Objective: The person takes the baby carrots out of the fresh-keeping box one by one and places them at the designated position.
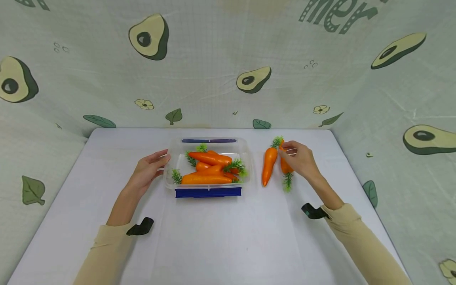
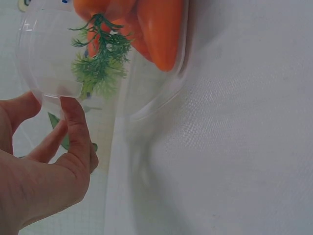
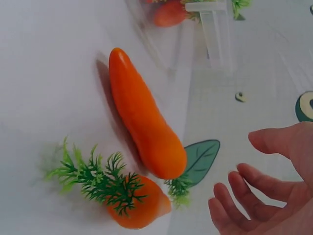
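Note:
A clear plastic container (image 1: 246,147) with blue side clips stands near the table's middle, holding several orange carrots (image 1: 210,180) with feathery green tops. My left hand (image 1: 151,168) pinches its left rim between thumb and fingers, as the left wrist view shows. To the container's right lie two more carrots: one (image 1: 269,165) with its tip toward me, and another (image 1: 286,167) with its greens toward me. Over that second carrot hovers my right hand (image 1: 299,159), fingers loosely bent. In the right wrist view a gap shows between those fingers (image 3: 254,183) and both carrots.
The white table (image 1: 213,245) ends at a hanging cloth (image 1: 206,79) printed with avocados and leaves, at the back and both sides. A dark blue clip (image 1: 208,192) sticks out from the container's near side; another (image 1: 208,140) is on the far side.

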Tool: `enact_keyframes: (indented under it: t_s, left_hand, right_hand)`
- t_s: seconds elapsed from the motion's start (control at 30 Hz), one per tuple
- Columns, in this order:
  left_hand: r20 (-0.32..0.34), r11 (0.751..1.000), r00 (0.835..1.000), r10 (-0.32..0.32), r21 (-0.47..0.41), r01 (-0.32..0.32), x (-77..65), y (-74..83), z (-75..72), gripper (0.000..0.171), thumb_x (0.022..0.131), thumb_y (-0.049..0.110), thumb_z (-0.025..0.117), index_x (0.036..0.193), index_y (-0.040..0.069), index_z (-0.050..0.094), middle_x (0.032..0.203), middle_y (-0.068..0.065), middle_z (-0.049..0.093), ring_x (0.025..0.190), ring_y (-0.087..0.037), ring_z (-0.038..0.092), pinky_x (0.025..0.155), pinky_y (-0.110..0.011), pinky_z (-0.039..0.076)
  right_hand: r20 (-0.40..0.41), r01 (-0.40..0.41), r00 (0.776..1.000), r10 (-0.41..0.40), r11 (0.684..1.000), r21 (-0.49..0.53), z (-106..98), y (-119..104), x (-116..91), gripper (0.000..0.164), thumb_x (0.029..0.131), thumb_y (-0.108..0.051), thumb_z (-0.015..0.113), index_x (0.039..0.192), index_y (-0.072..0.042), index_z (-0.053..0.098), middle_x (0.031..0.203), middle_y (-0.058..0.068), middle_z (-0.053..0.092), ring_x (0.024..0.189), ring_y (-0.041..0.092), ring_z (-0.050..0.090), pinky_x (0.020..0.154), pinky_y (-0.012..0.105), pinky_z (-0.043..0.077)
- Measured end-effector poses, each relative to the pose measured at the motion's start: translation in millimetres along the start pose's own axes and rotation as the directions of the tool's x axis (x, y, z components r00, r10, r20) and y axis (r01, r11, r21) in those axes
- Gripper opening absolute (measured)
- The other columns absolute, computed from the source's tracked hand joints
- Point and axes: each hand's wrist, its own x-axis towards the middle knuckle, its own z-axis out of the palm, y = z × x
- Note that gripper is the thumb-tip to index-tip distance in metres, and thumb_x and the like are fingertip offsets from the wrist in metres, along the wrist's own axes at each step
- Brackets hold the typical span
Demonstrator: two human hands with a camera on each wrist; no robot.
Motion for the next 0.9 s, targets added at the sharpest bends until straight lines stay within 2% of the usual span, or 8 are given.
enact_keyframes:
  t_s: [0.2, 0.63, 0.9]
  left_hand:
    - [-0.001, 1.0, 1.0, 0.003, 0.0, -0.003, -0.3, -0.5, -1.2, 0.067, 0.103, 0.043, 0.062, 0.16, 0.016, 0.04, 0.157, -0.009, 0.044, 0.122, -0.017, 0.05, 0.088, -0.015, 0.049]
    - [-0.002, 1.0, 1.0, 0.005, 0.011, -0.005, -3.0, 1.3, -0.1, 0.067, 0.103, 0.044, 0.061, 0.16, 0.015, 0.039, 0.159, -0.011, 0.042, 0.128, -0.023, 0.048, 0.092, -0.017, 0.049]
    - [-0.002, 1.0, 1.0, 0.001, 0.009, -0.001, -3.5, 3.5, 0.9, 0.068, 0.103, 0.044, 0.062, 0.16, 0.013, 0.039, 0.159, -0.012, 0.041, 0.132, -0.027, 0.047, 0.09, -0.015, 0.049]
  right_hand:
    - [0.012, 0.051, 0.999, -0.051, 0.998, 0.032, 7, -13, 7, 0.032, 0.1, -0.015, 0.067, 0.122, 0.009, 0.064, 0.121, 0.027, 0.066, 0.112, 0.043, 0.062, 0.101, 0.055, 0.049]
    - [0.078, 0.103, 0.991, -0.11, 0.991, 0.089, 27, -46, 15, 0.036, 0.1, -0.018, 0.069, 0.127, 0.004, 0.064, 0.123, 0.021, 0.067, 0.11, 0.035, 0.064, 0.1, 0.049, 0.052]
    - [0.068, 0.182, 0.979, -0.192, 0.974, 0.134, 40, -58, 21, 0.032, 0.098, -0.013, 0.072, 0.123, 0.006, 0.066, 0.118, 0.023, 0.069, 0.107, 0.035, 0.066, 0.097, 0.047, 0.053]
